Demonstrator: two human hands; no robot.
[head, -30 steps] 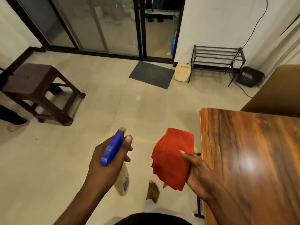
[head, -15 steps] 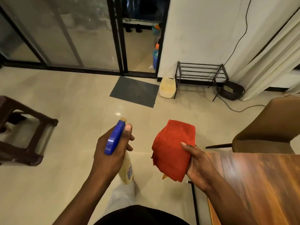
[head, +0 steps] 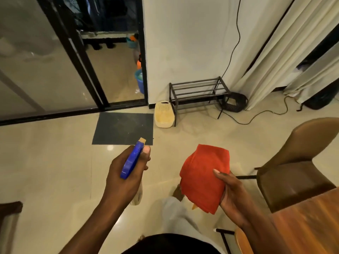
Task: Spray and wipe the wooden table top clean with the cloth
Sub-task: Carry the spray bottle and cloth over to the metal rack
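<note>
We hold one red cloth [head: 204,178], folded, in our right hand [head: 232,197], thumb pressed on its face and fingers curled behind it, over the floor left of the table [head: 302,222] corner. Our left hand [head: 126,177] wraps one spray bottle [head: 132,159], fingers closed round its neck. One brown chair [head: 297,165] stands beside the table; one rack [head: 197,93], one mat [head: 122,128] and one basket [head: 163,114] lie beyond.

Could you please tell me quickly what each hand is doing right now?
Left hand: closed around the blue-headed plastic spray bottle.
Right hand: closed on the folded red cloth, thumb on top.
</note>
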